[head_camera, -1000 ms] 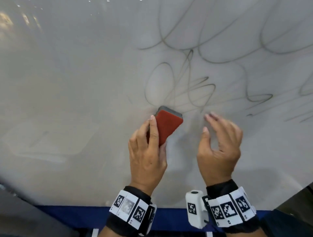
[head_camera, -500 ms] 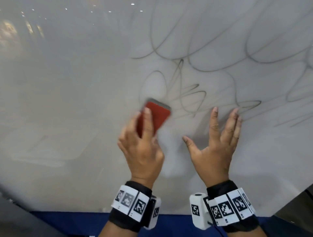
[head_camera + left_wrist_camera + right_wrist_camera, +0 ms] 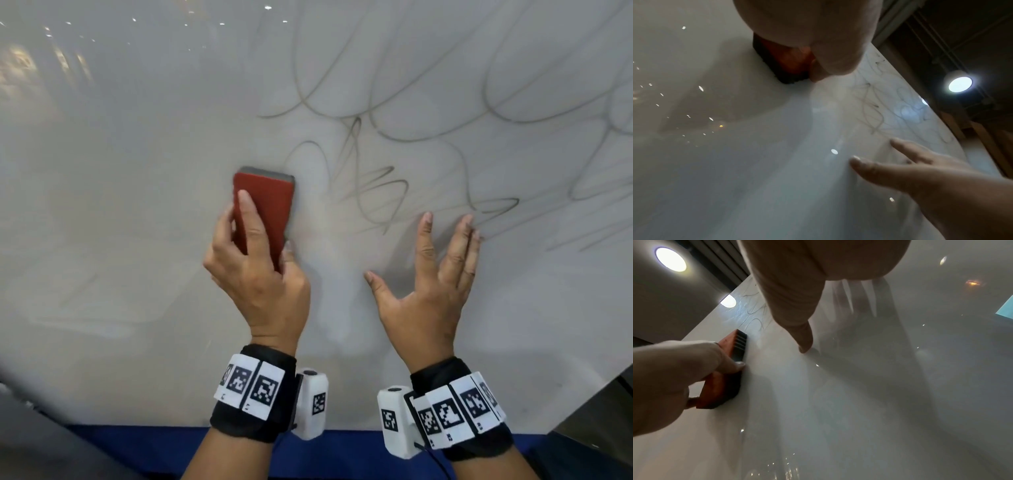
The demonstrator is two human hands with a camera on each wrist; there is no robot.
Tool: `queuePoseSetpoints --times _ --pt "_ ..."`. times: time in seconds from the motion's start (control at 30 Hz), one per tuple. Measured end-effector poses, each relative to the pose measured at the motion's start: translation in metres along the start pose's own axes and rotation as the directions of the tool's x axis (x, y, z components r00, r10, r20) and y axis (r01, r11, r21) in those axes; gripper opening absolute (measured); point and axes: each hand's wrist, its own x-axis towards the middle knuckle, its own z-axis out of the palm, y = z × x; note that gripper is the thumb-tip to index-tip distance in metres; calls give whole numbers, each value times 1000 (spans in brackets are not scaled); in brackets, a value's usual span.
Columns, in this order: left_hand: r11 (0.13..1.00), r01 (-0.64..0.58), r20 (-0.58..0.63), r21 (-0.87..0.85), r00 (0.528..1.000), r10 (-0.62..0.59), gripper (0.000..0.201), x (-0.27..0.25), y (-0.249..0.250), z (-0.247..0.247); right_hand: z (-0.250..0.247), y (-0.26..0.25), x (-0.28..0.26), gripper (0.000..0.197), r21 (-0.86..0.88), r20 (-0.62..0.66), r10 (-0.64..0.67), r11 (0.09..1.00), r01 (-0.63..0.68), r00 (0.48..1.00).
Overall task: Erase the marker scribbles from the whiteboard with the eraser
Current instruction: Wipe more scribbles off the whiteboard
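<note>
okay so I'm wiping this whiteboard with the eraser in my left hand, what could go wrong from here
The right hand is spread on the whiteboard with its fingers at the edge of the scribbles; it may smear ink or block the eraser as it sweeps right. The left hand holds only the eraser's lower part, so a hard stroke might tilt it and leave streaks.

Head view faces the whiteboard (image 3: 137, 205) closely, both wrist views look along it upward, all share the eraser (image 3: 265, 205).
</note>
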Motion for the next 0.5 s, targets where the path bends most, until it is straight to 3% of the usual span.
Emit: queuePoseSetpoints --times 0.03,0.07,0.13,0.2,0.23,0.3,0.37,0.4,0.43,0.5 --pt "998 54 -6 -10 999 -54 81 0 5 1 0 0 0 103 -2 0 0 1000 0 1000" --pt "999 35 14 -4 999 -35 81 -3 10 2 0 1 0 103 -5 -1 1 1000 -1 1000" --pt "988 -153 89 25 985 150 80 -21 17 5 0 1 0 103 -3 -7 2 1000 -2 1000" --pt "935 -354 170 34 924 343 80 -34 13 6 0 0 -1 102 -5 -7 0 1000 -1 1000" --pt "917 -398 185 35 904 385 80 -33 9 5 0 0 -1 102 -8 -9 -3 1000 3 1000" --pt "943 -329 136 53 938 319 78 -22 4 4 -1 0 0 102 -9 -9 -3 1000 2 1000" --pt "995 -103 40 16 994 103 78 -6 6 1 -1 0 0 103 -7 3 1 1000 -1 1000" --pt "1000 -10 8 -6 1000 10 80 -1 9 1 -1 0 0 103 -6 7 2 1000 -2 1000" --pt "1000 16 3 -13 1000 -16 81 0 12 2 -1 1 0 103 -6 9 4 1000 -4 1000" --pt "988 -153 76 -2 985 153 78 -10 17 3 -1 0 -1 103 -3 3 5 1000 -5 1000"
